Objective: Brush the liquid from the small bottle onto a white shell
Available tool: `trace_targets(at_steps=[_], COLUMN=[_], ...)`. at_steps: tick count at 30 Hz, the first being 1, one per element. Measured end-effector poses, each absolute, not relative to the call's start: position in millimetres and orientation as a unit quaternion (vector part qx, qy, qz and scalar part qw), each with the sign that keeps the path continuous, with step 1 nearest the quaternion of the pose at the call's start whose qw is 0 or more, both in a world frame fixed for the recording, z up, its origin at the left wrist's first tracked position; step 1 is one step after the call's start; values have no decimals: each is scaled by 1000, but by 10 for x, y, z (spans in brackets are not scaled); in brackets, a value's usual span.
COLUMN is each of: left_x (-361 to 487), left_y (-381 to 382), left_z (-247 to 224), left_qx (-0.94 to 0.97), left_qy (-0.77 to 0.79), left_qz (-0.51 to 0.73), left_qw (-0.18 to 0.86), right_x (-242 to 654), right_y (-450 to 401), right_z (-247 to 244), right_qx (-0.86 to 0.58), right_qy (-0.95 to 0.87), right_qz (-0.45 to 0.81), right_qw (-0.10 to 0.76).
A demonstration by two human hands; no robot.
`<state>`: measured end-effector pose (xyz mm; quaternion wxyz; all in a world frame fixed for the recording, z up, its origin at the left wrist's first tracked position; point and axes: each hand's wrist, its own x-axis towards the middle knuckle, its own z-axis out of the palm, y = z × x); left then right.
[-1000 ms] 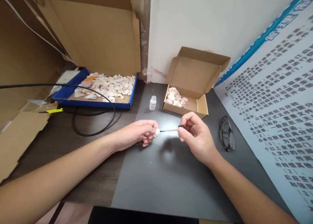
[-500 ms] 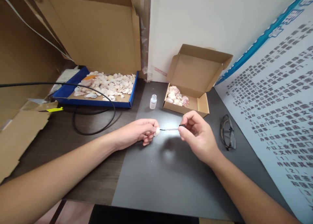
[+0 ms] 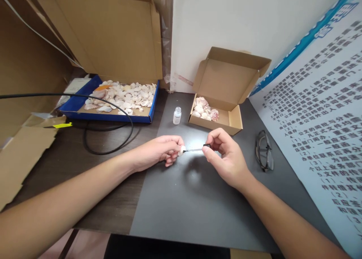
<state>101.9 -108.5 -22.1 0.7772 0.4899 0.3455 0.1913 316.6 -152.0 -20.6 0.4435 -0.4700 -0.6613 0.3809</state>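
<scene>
Between its fingertips my left hand (image 3: 162,151) pinches a small white shell (image 3: 181,150) over the dark mat (image 3: 181,206). My right hand (image 3: 223,153) is closed on the black cap (image 3: 207,145) of a thin applicator brush (image 3: 194,150). The brush points left, and its dark tip meets the shell. Behind the hands a small clear bottle (image 3: 177,116) with a white label stands upright and uncapped. To its right, a small open cardboard box (image 3: 236,119) holds several pinkish-white shells (image 3: 202,108).
A blue-edged box (image 3: 113,117) full of shells lies at the back left, its tall cardboard lid raised. A black cable (image 3: 132,130) loops before it. Glasses (image 3: 264,151) lie at the right, beside a printed poster (image 3: 319,111). Cut cardboard (image 3: 25,153) is at far left.
My right hand has shifted slightly left, bringing the brush further onto the shell. The shell has tilted a little between my left fingers. The camera view has moved slightly.
</scene>
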Motion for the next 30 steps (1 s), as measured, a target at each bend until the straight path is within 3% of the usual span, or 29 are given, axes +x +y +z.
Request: trace_targets(at_steps=[30], left_x=[1020], left_y=[-1089], left_z=[-208], left_qx=[487], left_qy=[350], left_qz=[190], left_qw=[777], right_x=[3170], right_y=[-1519], right_z=[-194], right_qx=[-480], right_qy=[-666], right_qz=[368], right_qw=[437])
